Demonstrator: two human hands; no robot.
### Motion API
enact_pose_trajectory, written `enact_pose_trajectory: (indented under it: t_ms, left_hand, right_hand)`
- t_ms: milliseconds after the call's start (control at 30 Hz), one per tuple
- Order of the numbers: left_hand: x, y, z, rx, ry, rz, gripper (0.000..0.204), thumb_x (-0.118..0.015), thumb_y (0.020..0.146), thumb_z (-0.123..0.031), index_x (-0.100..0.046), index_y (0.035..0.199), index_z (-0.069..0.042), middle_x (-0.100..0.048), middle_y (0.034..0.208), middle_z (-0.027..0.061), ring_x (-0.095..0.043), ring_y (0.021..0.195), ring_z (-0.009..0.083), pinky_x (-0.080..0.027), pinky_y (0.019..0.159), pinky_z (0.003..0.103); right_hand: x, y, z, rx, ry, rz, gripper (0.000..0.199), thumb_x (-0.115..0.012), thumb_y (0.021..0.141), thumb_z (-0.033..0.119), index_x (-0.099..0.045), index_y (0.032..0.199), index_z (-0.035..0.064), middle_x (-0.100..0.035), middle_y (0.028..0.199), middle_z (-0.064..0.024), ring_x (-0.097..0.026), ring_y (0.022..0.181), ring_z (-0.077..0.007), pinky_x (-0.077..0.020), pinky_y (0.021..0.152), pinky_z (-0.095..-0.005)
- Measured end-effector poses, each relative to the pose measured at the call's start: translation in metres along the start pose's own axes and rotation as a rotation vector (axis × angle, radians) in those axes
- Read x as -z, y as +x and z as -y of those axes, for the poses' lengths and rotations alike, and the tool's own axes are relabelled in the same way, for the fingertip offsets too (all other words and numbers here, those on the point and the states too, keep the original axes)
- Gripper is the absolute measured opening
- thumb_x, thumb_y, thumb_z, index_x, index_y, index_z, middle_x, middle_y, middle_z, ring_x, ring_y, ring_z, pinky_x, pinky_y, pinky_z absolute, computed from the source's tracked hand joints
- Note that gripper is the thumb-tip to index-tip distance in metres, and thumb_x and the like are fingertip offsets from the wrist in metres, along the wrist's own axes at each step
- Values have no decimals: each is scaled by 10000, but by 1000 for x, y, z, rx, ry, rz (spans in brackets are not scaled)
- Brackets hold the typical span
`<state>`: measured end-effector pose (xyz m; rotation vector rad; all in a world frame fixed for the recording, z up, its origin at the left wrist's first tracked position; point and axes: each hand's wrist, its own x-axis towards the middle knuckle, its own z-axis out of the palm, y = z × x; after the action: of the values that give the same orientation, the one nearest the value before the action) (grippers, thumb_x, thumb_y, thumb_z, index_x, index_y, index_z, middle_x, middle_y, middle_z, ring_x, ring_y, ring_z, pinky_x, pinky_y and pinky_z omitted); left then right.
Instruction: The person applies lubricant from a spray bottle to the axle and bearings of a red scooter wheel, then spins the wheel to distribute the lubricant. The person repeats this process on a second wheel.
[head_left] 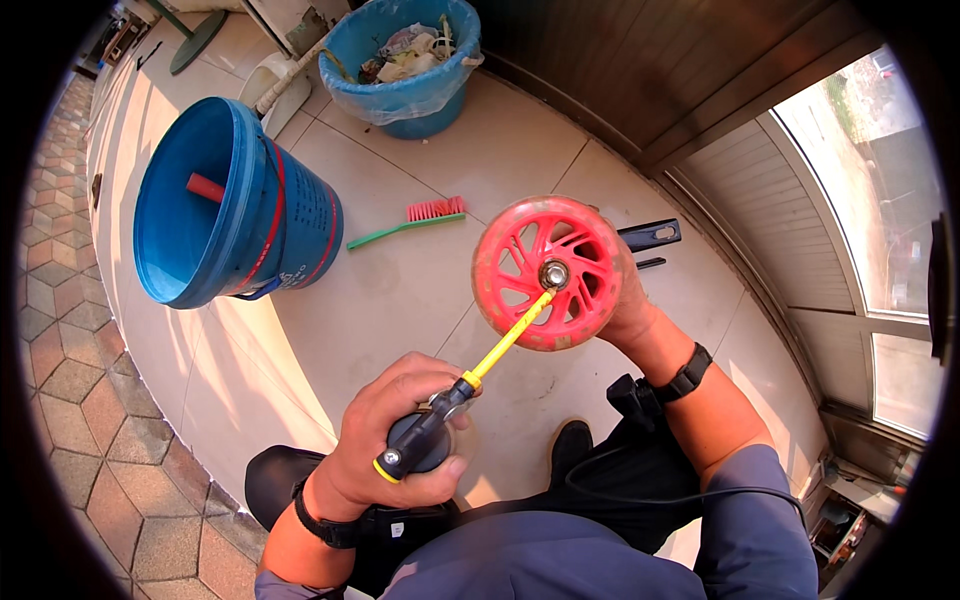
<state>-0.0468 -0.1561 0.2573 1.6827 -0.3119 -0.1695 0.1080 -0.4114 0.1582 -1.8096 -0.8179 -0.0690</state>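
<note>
My left hand (400, 420) is wrapped round what looks like a black oiler (425, 430) with a long yellow spout. The spout's tip meets the hub of a red spoked wheel (592, 250), right beside the metal bearing at its centre. The wheel has a worn, translucent tyre and is held up with its face toward me. From behind its right edge my right hand (627, 300) supports it. The fingers of that hand are mostly hidden by the wheel.
A tilted blue bucket (312, 225) with a red stick inside is at the left. Behind it stands a blue waste bin (425, 110) with a plastic liner. A green brush (400, 232) with red bristles and a black-handled item (655, 235) lie on the tiles. Wall panels (850, 265) rise at the right.
</note>
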Motion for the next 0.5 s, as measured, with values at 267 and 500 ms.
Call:
enact_pose_trajectory:
  t_ms: [267, 500]
  left_hand:
    - [-1, 0, -2, 17, 17, -13, 602, -773, 683, -60, -600, 1257, -6, -627, 1169, 169, -681, 882, 208, -564, 784, 324]
    - [-2, 1, -1, 23, 25, -24, 590, -777, 683, -66, -604, 1244, -9, -630, 1163, 165, -681, 870, 206, -563, 782, 324]
  right_hand:
    - [2, -5, -4, -127, 100, 52, 539, -851, 706, 71, -624, 1194, 35, -648, 1089, -117, -605, 926, -309, -488, 812, -412]
    - [2, -1, -2, -25, 39, 34, 524, -851, 710, 67, -630, 1184, 42, -653, 1096, -111, -604, 925, -308, -490, 811, -409]
